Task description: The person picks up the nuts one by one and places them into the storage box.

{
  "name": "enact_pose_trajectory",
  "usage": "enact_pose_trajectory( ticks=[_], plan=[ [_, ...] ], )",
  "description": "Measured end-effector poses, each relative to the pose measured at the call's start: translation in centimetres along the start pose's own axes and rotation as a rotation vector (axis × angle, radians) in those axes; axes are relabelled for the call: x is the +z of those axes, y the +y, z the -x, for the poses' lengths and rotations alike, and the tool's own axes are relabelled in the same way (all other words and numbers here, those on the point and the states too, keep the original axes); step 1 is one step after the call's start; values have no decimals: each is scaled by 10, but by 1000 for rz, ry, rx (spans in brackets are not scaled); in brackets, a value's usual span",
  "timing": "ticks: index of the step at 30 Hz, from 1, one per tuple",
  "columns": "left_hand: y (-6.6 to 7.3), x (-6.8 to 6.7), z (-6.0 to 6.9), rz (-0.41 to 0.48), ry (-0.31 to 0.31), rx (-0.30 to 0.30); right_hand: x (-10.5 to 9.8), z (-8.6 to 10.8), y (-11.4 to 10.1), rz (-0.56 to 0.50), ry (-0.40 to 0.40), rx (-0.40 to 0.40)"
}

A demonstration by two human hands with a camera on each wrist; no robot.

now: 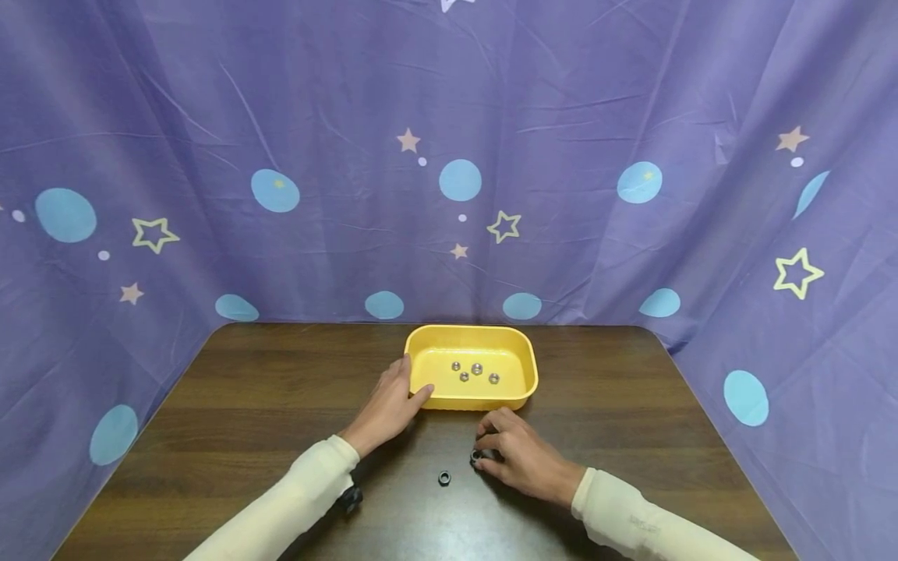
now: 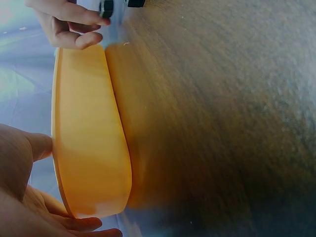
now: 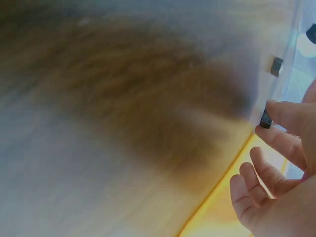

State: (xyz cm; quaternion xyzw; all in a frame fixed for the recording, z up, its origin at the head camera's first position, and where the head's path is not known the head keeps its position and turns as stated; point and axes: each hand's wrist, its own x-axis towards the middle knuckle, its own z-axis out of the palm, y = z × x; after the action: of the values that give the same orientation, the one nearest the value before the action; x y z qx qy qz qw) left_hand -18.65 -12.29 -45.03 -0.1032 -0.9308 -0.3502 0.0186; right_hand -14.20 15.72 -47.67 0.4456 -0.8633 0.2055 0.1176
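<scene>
A yellow plastic tray (image 1: pixel 463 403) stands on the table, with several small silver nuts (image 1: pixel 477 369) on its floor. My left hand (image 1: pixel 386 405) holds the tray's near left corner, thumb at the near rim and fingers along the left side. In front of the tray, my right hand (image 1: pixel 522 456) pinches a black hex nut (image 3: pixel 265 119) between thumb and forefinger; its other fingers are bent and hold nothing. Another black nut (image 1: pixel 444 478) lies on the table, left of the right hand and nearer to me.
The brown wood-grain table (image 1: pixel 281 382) reaches back to a purple curtain (image 1: pixel 337 156) with stars and dots, which also hangs along both sides. A small black device (image 1: pixel 350 499) sits under the left sleeve at the wrist.
</scene>
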Motion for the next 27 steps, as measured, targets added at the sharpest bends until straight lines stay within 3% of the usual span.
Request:
enact_pose_trajectory(
  ticks=[12, 27],
  plan=[
    [0, 0, 0, -2, 2, 6, -30, 9, 7, -47, 17, 148],
    [0, 0, 0, -5, 4, 15, -53, -1, 13, -55, 69, 212]
  ],
)
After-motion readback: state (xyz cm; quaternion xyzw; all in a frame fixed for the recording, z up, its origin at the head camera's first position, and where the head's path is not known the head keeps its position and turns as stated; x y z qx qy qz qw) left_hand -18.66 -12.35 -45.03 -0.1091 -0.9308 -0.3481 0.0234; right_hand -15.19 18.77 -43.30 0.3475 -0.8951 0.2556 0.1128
